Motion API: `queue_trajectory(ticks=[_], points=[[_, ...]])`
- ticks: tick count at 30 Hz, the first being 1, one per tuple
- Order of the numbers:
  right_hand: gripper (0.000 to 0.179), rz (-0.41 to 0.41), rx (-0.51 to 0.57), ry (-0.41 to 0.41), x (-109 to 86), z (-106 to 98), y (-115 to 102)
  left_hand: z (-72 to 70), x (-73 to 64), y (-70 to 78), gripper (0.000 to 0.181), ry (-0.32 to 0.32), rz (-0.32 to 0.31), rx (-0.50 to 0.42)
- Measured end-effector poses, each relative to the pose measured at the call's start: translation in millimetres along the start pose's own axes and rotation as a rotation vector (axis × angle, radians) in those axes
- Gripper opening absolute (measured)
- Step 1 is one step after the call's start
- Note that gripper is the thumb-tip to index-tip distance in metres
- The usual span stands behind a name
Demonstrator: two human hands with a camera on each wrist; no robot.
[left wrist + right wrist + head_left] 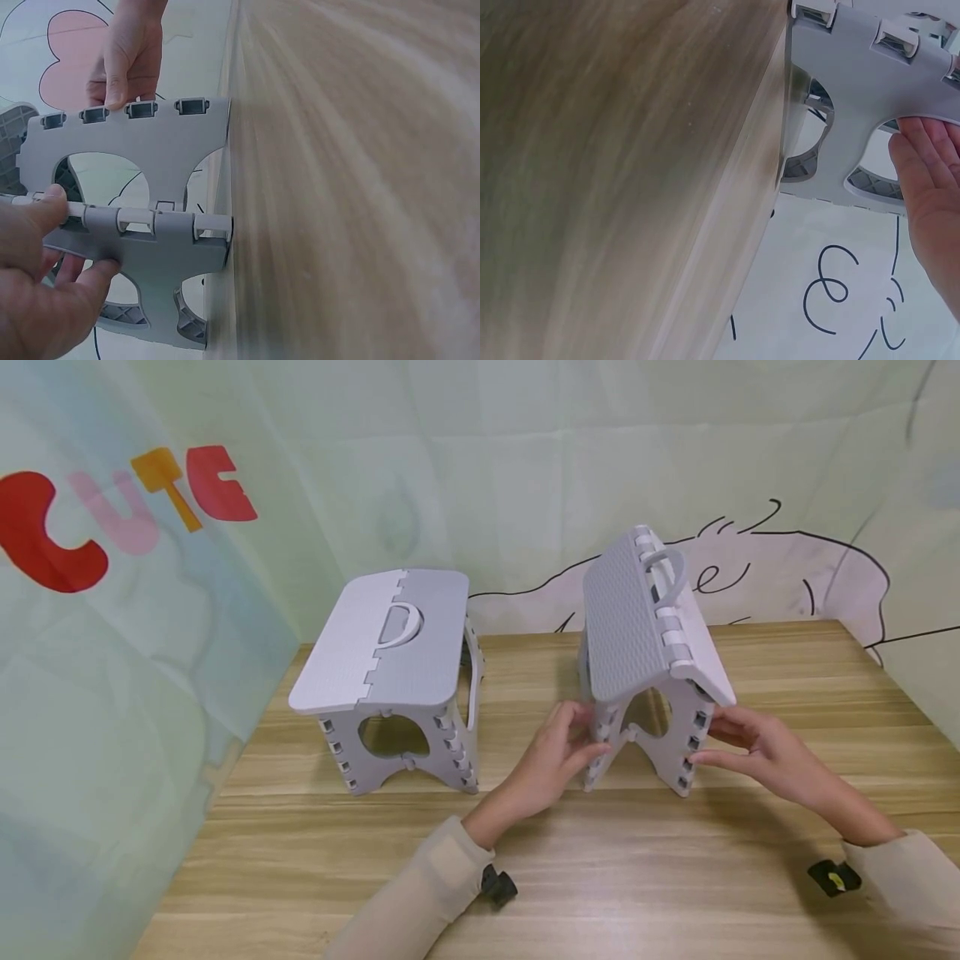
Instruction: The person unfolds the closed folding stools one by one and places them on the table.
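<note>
A grey-and-white folding stool [622,618] stands partly folded on the right side of the table, its top peaked like a roof and its handle loop raised. My left hand [551,756] grips its left leg panel near the hinged front edge. On the opposite side, my right hand [765,752] holds the other leg panel, thumb on the front edge. The left wrist view shows the left thumb on the hinged edge and the half-bent end panel [172,139]. In the right wrist view, the right fingers [922,150] reach into the side panel's cutout.
A second folding stool [416,668], fully unfolded with a flat top, stands to the left on the wood-grain table [600,877]. Behind, a printed cloth backdrop [510,493] hangs close to the table's back edge, with another side at left.
</note>
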State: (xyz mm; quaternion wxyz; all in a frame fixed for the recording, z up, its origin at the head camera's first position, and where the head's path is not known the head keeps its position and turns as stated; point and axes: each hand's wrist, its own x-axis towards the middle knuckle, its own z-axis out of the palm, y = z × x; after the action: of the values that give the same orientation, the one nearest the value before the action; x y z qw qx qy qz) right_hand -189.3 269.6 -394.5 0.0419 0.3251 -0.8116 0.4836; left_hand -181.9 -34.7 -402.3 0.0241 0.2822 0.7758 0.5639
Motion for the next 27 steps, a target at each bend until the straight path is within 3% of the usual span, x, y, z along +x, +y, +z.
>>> queue_trajectory(ticks=[27], points=[[0.054, 0.039, -0.028, -0.004, -4.1, -8.5, 3.3, -0.8, 0.2, 0.6, 0.037, 0.007, -0.017, 0.014]])
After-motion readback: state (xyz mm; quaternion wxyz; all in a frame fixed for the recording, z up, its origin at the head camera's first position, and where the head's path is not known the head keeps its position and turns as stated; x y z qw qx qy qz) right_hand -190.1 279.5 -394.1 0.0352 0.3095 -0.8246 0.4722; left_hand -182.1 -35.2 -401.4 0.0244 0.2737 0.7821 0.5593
